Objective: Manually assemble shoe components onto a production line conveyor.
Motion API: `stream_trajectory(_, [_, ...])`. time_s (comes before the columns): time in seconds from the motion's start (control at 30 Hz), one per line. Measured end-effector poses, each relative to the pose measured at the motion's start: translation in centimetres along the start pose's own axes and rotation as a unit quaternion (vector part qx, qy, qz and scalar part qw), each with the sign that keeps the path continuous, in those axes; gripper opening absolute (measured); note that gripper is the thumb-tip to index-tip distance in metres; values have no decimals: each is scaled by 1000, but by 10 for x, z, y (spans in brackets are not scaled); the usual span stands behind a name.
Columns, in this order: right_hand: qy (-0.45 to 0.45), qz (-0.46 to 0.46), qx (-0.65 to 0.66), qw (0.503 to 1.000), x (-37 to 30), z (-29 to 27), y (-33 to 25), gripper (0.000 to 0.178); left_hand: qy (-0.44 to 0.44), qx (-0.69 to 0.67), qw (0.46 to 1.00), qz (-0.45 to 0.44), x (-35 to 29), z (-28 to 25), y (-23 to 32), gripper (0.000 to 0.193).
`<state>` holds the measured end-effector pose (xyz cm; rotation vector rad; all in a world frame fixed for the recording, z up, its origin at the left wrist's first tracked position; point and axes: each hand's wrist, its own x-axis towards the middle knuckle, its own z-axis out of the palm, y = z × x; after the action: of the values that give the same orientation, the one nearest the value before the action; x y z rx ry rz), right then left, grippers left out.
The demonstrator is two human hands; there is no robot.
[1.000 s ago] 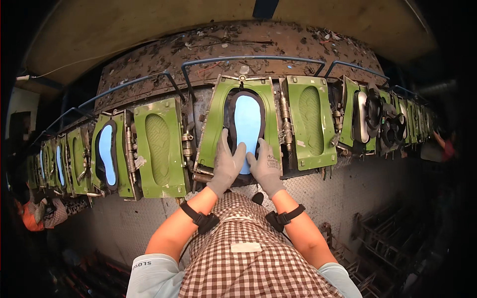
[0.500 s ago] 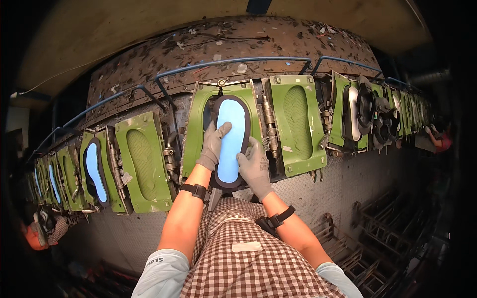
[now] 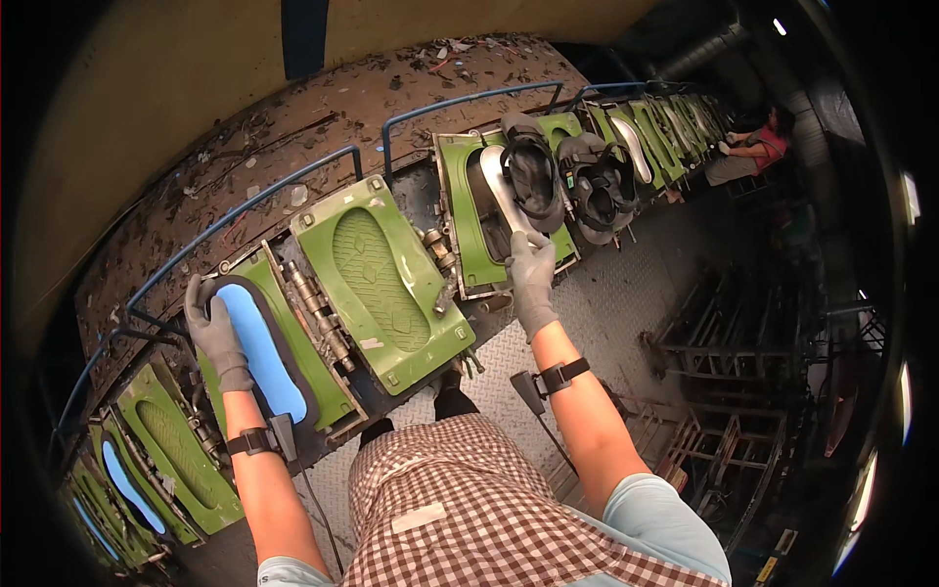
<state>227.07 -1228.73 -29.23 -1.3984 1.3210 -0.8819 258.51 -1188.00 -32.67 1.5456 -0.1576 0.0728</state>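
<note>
My left hand (image 3: 215, 338), in a grey glove, is at the left edge of a dark-rimmed piece with a blue, sole-shaped face (image 3: 259, 342). Its thumb and fingers are apart beside the piece's upper end, and the piece lies in a green shoe-sole mould (image 3: 333, 396). My right hand (image 3: 531, 284), gloved too, reaches to the lower end of a silvery-white shoe last (image 3: 502, 186) in another green mould (image 3: 457, 210). Its fingers are stretched out at the last's tip; whether they touch it is unclear. Dark shoe uppers (image 3: 531, 171) lie on that mould's right side.
Between my hands stands a tilted green mould half (image 3: 381, 279) with a tread pattern. More moulds run off left and right in a row, behind them a blue rail (image 3: 469, 101). Metal racks (image 3: 724, 440) stand at right. Another person (image 3: 758, 152) works at the far right.
My view has swung right along the row. Both hands were on the blue-faced piece; my right hand has left it for the white last, while my left stays beside the piece, now laid down.
</note>
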Motion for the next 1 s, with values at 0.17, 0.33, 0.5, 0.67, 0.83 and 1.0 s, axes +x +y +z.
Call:
stream_trajectory(0.17, [-83,163,-55,982,144,-48,-1,33,-104,107,975,164,-95,200,129,46])
stream_trajectory(0.33, [-139,311,299,891,173,-76,7,23,-309,-56,908,-277,-204,390,71,78])
stream_trajectory(0.5, [-247,303,449,804,184,-103,-25,26,-227,-66,915,-328,-185,508,-10,58])
stream_trajectory(0.67, [-238,59,282,927,230,-70,-36,58,-170,-84,916,-355,-215,509,-1,48])
stream_trajectory(0.83, [-324,-166,-139,921,247,-35,29,70,-183,-51,941,-280,-265,499,28,61])
stream_trajectory(1.0, [-446,-487,-376,651,192,-85,-10,54,-255,172,909,-283,-252,480,45,43])
